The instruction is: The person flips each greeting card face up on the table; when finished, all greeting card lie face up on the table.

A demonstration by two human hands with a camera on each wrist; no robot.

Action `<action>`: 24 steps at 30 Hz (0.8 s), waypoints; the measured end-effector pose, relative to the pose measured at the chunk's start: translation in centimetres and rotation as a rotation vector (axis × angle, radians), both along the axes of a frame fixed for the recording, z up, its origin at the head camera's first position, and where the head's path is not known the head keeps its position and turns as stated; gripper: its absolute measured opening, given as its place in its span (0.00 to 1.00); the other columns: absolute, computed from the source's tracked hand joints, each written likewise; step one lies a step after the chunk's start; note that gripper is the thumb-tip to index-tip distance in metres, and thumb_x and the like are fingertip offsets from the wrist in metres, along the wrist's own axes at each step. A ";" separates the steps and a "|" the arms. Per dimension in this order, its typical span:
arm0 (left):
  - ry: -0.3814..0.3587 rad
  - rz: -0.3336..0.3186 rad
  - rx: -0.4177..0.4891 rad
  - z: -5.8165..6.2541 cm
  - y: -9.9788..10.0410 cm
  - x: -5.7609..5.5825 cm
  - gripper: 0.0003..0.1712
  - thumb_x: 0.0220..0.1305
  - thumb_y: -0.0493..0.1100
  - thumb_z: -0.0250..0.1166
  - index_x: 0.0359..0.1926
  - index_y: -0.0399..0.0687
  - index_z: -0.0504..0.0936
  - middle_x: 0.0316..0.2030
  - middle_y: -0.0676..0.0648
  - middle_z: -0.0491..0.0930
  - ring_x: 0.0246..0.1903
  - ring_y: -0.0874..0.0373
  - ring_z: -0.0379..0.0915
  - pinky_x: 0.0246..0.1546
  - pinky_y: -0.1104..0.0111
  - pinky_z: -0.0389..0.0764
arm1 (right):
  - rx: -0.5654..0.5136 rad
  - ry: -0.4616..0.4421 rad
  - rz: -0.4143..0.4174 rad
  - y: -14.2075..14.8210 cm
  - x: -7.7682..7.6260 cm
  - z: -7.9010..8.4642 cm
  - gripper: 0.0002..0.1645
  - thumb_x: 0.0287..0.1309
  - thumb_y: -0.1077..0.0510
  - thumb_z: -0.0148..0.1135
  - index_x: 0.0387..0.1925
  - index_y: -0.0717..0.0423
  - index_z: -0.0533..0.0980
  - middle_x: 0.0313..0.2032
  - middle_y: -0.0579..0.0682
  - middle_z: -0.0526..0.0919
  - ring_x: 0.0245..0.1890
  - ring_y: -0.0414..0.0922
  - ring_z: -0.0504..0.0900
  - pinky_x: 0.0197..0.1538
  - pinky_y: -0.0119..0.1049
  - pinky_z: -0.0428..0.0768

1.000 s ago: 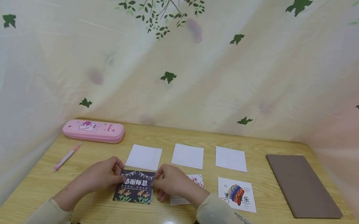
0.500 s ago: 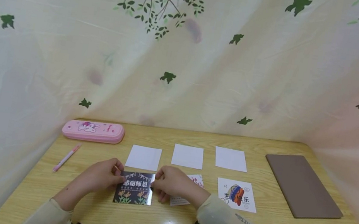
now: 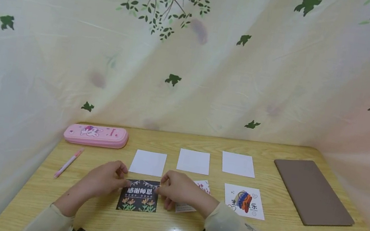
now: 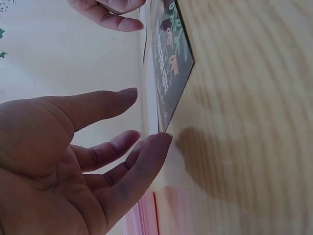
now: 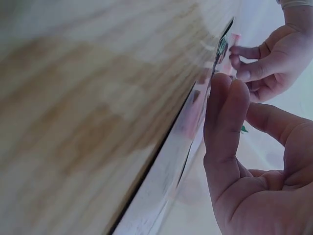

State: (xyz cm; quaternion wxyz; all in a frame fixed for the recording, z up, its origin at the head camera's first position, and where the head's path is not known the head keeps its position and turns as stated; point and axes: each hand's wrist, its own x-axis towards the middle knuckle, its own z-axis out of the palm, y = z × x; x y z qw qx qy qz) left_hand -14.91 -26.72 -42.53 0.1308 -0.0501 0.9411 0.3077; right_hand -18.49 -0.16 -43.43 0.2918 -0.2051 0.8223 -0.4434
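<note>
A dark greeting card with white lettering and orange flowers lies on the wooden table between both hands. At its upper left corner is my left hand; in the left wrist view a fingertip touches or nearly touches the card's corner, and the thumb stands apart. My right hand is at the upper right corner, its fingers extended along the card's edge in the right wrist view. Whether they touch the card is hard to tell. Beneath the right hand, a white card with a red floral pattern is partly hidden.
Three blank white cards lie in a row behind. A white card with a colourful drawing is to the right, then a brown notebook. On the left are a pink pencil case and a pink-and-white pen.
The dark card has shifted slightly toward the person, and the bright glare along its edges half a second ago has faded. Both hands have stayed almost in place.
</note>
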 end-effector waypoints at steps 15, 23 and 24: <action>0.100 -0.057 -0.056 1.3 0.5 -2.2 0.31 0.67 0.53 0.75 0.62 0.39 0.79 0.59 0.37 0.81 0.53 0.46 0.83 0.49 0.54 0.88 | 0.019 0.091 -0.036 0.3 -1.4 0.8 0.29 0.70 0.51 0.68 0.63 0.64 0.73 0.31 0.56 0.89 0.23 0.51 0.89 0.31 0.44 0.90; 0.086 -0.082 -0.076 0.9 0.7 -4.4 0.40 0.64 0.53 0.79 0.67 0.35 0.75 0.63 0.33 0.79 0.57 0.41 0.81 0.60 0.46 0.85 | 0.058 0.132 -0.081 -0.5 -2.8 0.9 0.33 0.68 0.53 0.71 0.66 0.64 0.72 0.37 0.54 0.89 0.27 0.52 0.90 0.33 0.41 0.89; 0.085 -0.088 -0.080 0.8 0.6 -4.7 0.41 0.63 0.53 0.79 0.68 0.34 0.75 0.63 0.32 0.79 0.58 0.40 0.80 0.61 0.45 0.84 | 0.064 0.136 -0.087 -0.6 -3.0 0.9 0.33 0.68 0.53 0.72 0.67 0.64 0.71 0.36 0.53 0.88 0.28 0.51 0.90 0.34 0.40 0.89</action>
